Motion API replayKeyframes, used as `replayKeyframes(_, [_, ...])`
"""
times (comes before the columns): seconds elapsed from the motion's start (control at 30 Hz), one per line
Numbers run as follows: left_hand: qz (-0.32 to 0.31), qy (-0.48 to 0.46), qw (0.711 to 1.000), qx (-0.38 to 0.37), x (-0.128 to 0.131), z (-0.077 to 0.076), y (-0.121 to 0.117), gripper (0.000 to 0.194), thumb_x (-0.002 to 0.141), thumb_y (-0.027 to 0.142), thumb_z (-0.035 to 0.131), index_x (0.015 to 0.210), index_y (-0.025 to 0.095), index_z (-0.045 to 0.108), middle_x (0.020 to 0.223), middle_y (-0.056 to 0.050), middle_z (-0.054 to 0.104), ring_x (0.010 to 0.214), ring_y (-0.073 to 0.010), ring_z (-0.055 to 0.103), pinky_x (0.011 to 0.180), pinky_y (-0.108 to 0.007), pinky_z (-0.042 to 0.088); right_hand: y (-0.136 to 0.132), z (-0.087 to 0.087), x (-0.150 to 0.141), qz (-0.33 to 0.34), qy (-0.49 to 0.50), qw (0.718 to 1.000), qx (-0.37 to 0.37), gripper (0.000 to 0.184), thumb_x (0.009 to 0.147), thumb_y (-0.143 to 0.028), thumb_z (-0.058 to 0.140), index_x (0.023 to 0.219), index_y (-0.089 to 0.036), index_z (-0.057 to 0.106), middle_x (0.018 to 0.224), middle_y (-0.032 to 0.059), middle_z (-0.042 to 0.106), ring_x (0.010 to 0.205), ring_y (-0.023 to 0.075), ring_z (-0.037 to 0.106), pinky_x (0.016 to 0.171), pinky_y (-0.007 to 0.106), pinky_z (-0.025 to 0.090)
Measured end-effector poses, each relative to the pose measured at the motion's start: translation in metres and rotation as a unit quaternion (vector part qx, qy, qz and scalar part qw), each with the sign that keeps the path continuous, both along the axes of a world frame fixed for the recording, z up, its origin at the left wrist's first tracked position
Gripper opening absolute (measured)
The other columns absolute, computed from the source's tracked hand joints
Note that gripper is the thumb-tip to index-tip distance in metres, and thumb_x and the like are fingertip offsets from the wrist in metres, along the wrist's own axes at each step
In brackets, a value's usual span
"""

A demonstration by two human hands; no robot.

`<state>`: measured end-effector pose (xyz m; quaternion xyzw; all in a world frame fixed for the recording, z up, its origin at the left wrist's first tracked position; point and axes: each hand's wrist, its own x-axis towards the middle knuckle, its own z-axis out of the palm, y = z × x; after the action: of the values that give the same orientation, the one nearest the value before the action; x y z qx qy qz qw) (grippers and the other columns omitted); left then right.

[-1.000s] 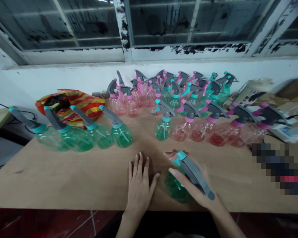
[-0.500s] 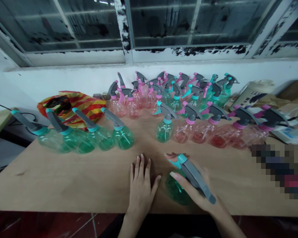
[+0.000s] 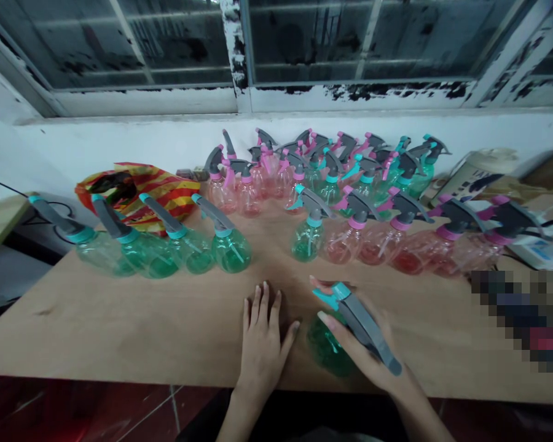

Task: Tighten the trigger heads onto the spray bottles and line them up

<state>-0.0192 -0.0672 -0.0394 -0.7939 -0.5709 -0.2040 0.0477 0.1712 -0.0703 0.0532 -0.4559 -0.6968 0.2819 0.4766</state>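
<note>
Right hand (image 3: 366,344) closed around green spray bottle (image 3: 326,347); left hand (image 3: 262,341) open, flat on wooden surface (image 3: 120,319). Risk: slippage drops bottle against nearby bottles (image 3: 308,240).

Peeling window frames (image 3: 350,93) top a white wall (image 3: 120,138) above red tiles (image 3: 74,411).

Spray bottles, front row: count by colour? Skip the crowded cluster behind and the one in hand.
Green spray bottles: 5
Pink spray bottles: 4
Total: 9
Not counted: the green spray bottle under the right hand, and the back cluster, too crowded to count reliably.
</note>
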Motion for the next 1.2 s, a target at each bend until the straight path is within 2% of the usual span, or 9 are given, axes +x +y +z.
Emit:
replayKeyframes(0.27, [-0.001, -0.004, 1.0, -0.008, 0.0, 0.003, 0.0, 0.055, 0.097, 0.041, 0.045, 0.142, 0.009, 0.04, 0.151, -0.022, 0.037, 0.142, -0.0323, 0.03, 0.112, -0.056, 0.028, 0.004, -0.005, -0.001, -0.011, -0.007, 1.0, 0.015, 0.016, 0.088, -0.028, 0.062, 0.104, -0.027, 0.065, 0.102, 0.0041, 0.073, 0.102, 0.0244, 0.069, 0.08, 0.034, 0.059])
replayKeyframes(0.4, [-0.001, -0.008, 1.0, -0.013, 0.0, 0.004, 0.0, 0.054, 0.097, 0.041, 0.045, 0.141, 0.009, 0.041, 0.151, -0.022, 0.038, 0.143, -0.0321, 0.03, 0.112, -0.056, 0.028, 0.004, -0.006, -0.004, -0.038, -0.001, 0.999, 0.017, 0.009, 0.088, -0.033, 0.061, 0.09, -0.025, 0.065, 0.087, 0.004, 0.073, 0.084, 0.0227, 0.072, 0.069, 0.032, 0.059])
replayKeyframes(0.5, [-0.001, -0.012, 1.0, -0.015, 0.0, 0.005, 0.0, 0.054, 0.097, 0.041, 0.046, 0.141, 0.01, 0.042, 0.151, -0.021, 0.037, 0.143, -0.0324, 0.029, 0.112, -0.056, 0.029, 0.004, -0.003, -0.004, -0.033, 0.004, 0.999, 0.018, 0.008, 0.088, -0.032, 0.061, 0.087, -0.024, 0.063, 0.08, 0.0022, 0.07, 0.075, 0.0197, 0.071, 0.067, 0.03, 0.058])
replayKeyframes(0.57, [-0.005, -0.011, 1.0, -0.017, 0.0, 0.006, 0.0, 0.054, 0.097, 0.041, 0.046, 0.14, 0.009, 0.042, 0.151, -0.022, 0.037, 0.142, -0.0329, 0.029, 0.112, -0.056, 0.029, 0.003, 0.0, -0.004, -0.023, 0.002, 1.0, 0.02, 0.007, 0.088, -0.03, 0.062, 0.092, -0.024, 0.064, 0.088, 0.0029, 0.072, 0.083, 0.0203, 0.071, 0.072, 0.031, 0.058])
replayKeyframes(0.67, [-0.009, -0.007, 1.0, -0.02, -0.001, 0.007, 0.0, 0.055, 0.098, 0.04, 0.044, 0.142, 0.008, 0.041, 0.152, -0.022, 0.035, 0.143, -0.0326, 0.029, 0.112, -0.055, 0.028, 0.001, 0.004, -0.003, 0.0, 0.007, 1.0, 0.009, 0.022, 0.088, -0.028, 0.062, 0.11, -0.026, 0.062, 0.109, 0.0052, 0.071, 0.104, 0.0232, 0.068, 0.086, 0.035, 0.057])
replayKeyframes(0.77, [-0.008, -0.008, 1.0, -0.022, -0.001, 0.007, 0.0, 0.055, 0.097, 0.04, 0.045, 0.143, 0.01, 0.039, 0.152, -0.021, 0.035, 0.143, -0.0322, 0.029, 0.112, -0.056, 0.028, 0.0, 0.002, -0.002, 0.005, 0.017, 1.0, -0.012, 0.033, 0.088, -0.027, 0.063, 0.12, -0.028, 0.059, 0.121, 0.0053, 0.068, 0.115, 0.0243, 0.063, 0.096, 0.039, 0.054])
replayKeyframes(0.93, [-0.007, -0.008, 1.0, -0.026, 0.0, 0.006, 0.0, 0.054, 0.098, 0.04, 0.044, 0.142, 0.01, 0.04, 0.153, -0.021, 0.034, 0.143, -0.0322, 0.028, 0.112, -0.056, 0.028, 0.0, -0.007, -0.001, 0.019, 0.06, 0.998, -0.03, 0.045, 0.087, -0.024, 0.064, 0.13, -0.029, 0.054, 0.135, 0.0064, 0.059, 0.124, 0.0258, 0.057, 0.104, 0.043, 0.049])
replayKeyframes(1.2, [-0.004, -0.013, 1.0, -0.026, 0.001, 0.006, 0.0, 0.054, 0.099, 0.042, 0.041, 0.142, 0.01, 0.039, 0.153, -0.021, 0.035, 0.143, -0.0315, 0.028, 0.112, -0.056, 0.028, -0.002, -0.009, -0.001, 0.024, 0.076, 0.996, -0.046, 0.047, 0.086, -0.023, 0.065, 0.131, -0.031, 0.053, 0.141, 0.0055, 0.054, 0.128, 0.0254, 0.054, 0.106, 0.044, 0.047])
